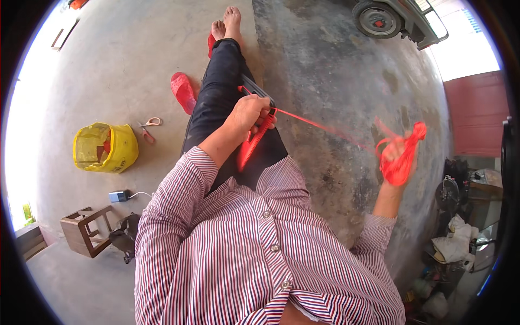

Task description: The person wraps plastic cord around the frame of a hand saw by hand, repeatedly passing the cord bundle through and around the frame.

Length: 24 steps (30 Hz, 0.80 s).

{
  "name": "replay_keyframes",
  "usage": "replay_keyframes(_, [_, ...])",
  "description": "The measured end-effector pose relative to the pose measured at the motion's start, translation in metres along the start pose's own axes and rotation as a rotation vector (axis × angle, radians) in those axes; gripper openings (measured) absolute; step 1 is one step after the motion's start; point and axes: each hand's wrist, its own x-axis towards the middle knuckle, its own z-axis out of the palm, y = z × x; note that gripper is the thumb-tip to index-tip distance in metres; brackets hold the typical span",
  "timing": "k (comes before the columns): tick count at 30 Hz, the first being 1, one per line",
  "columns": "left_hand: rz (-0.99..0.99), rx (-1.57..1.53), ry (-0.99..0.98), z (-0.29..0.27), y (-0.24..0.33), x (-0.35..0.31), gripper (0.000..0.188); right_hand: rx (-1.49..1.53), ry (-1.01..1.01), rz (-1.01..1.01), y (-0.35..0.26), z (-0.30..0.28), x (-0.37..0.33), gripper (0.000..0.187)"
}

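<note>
My left hand (250,115) is closed over my thighs around a narrow red piece with a toothed-looking edge (251,147). Against the same hand rests a dark grey bar-like thing (254,86), partly hidden by the fingers. A thin red strip (319,125) runs nearly straight from there to the right. Held out at the right, my right hand (394,150) grips a loose bundle of red ribbon (400,169); motion blurs it, and the bundle covers some of the fingers.
A yellow bag (123,149) stands on the floor at left, beside scissors (147,130). A red slipper (183,92), a small box with a cable (119,195) and a wooden stool (86,230) are nearby. A vehicle wheel (377,20) shows far right; clutter (457,241) lies at right.
</note>
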Motion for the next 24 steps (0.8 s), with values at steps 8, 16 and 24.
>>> replay_keyframes(8, [-0.065, -0.187, 0.003, -0.003, -0.006, 0.004, 0.01, -0.85, 0.69, 0.357, 0.075, -0.06, -0.084, 0.031])
replay_keyframes(16, [0.473, 0.669, -0.138, 0.019, -0.018, -0.06, 0.022, -0.166, 0.553, 0.315, 0.162, -0.014, -0.021, 0.03])
replay_keyframes(24, [0.469, -0.237, -0.325, 0.007, 0.0, -0.074, 0.027, -0.772, 0.103, 0.716, 0.179, 0.019, 0.052, 0.043])
